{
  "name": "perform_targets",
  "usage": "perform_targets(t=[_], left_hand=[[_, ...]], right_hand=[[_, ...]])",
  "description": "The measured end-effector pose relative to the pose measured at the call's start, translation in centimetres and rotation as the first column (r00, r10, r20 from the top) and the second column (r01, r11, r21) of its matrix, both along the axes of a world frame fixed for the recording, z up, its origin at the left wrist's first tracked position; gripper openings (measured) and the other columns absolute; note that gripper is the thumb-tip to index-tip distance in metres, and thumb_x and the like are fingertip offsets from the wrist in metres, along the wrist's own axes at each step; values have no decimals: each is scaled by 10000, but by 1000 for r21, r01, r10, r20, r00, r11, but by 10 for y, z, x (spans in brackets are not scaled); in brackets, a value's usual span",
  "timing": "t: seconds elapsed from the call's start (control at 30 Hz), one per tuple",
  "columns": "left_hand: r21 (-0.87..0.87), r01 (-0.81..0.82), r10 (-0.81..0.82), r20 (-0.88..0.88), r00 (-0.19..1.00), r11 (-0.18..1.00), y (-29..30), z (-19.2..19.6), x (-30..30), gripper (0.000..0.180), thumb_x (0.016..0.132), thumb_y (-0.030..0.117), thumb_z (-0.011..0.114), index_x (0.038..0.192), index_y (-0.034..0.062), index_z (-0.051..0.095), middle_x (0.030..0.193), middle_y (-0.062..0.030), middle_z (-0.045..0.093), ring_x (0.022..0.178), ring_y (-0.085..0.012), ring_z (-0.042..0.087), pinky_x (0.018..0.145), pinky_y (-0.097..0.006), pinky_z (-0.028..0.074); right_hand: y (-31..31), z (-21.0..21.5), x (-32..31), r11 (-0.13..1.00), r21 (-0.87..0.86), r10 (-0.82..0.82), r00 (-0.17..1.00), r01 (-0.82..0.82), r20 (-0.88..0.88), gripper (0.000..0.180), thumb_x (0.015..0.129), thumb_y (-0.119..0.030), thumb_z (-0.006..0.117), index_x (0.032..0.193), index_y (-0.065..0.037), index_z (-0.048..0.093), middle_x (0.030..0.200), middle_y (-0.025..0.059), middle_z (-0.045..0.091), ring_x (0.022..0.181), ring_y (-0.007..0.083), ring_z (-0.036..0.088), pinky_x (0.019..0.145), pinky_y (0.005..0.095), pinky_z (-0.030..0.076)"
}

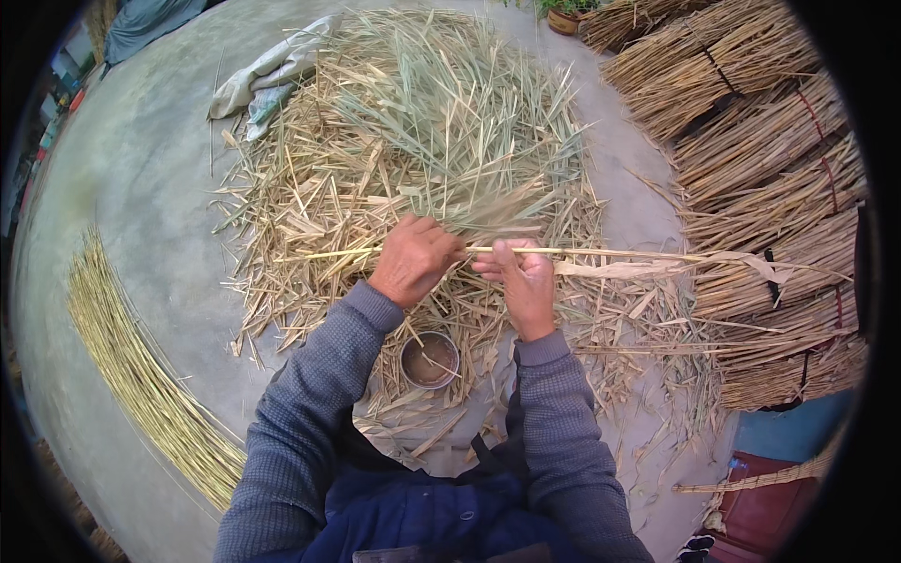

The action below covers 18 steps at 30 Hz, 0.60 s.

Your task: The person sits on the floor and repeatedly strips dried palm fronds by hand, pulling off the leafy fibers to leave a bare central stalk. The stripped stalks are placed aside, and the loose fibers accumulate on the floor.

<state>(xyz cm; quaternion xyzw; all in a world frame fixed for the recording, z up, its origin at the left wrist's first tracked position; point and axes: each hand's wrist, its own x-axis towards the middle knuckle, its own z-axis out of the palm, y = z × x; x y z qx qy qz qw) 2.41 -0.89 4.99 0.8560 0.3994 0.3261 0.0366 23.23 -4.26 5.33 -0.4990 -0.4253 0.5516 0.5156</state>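
Observation:
A long reed stalk (601, 251) runs crosswise in front of me, its stripped yellow-green end to the left and dry pale leaves still on it to the right. My left hand (416, 259) is closed around the stalk, knuckles up. Close beside it, my right hand (522, 283) pinches the same stalk between thumb and fingers. Beneath both hands spreads a heap of dry and greenish leaf strips (328, 202). A round metal bowl (430, 360) with brownish contents and a few leaf bits stands between my forearms.
A bundle of stripped yellow-green stalks (141, 366) lies on the concrete floor at left. Tied bundles of dry reeds (751, 178) are stacked along the right. A whitish sack (277, 70) lies at the heap's far left edge. A potted plant (563, 19) stands at the back.

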Motion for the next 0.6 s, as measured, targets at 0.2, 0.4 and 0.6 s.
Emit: perform_targets(t=[0.2, 0.4, 0.6], left_hand=[[-236, -194, 141, -225, 964, 952, 17, -33, -77, 163, 785, 245, 789, 792, 143, 662, 691, -12, 655, 722, -226, 607, 759, -376, 409], [-444, -295, 163, -311, 936, 846, 11, -40, -118, 212, 762, 307, 819, 852, 151, 707, 730, -36, 701, 787, -246, 653, 859, -420, 423], [-231, 63, -26, 159, 987, 971, -4, -13, -23, 360, 798, 333, 823, 1039, 88, 717, 880, -61, 704, 841, -245, 642, 817, -371, 425]], right_hand=[[11, 12, 49, 974, 98, -209, 977, 204, 45, 285, 999, -253, 658, 1113, 2, 604, 1010, 136, 722, 896, 187, 722, 765, 282, 595], [10, 25, 69, 970, 73, -237, 971, 234, 36, 336, 974, -294, 699, 1128, -5, 620, 1004, 136, 728, 838, 182, 730, 735, 263, 595], [6, 24, 32, 993, -18, -114, 989, 116, 93, 429, 967, -352, 704, 1097, 50, 631, 894, 169, 719, 680, 194, 722, 590, 252, 572]])
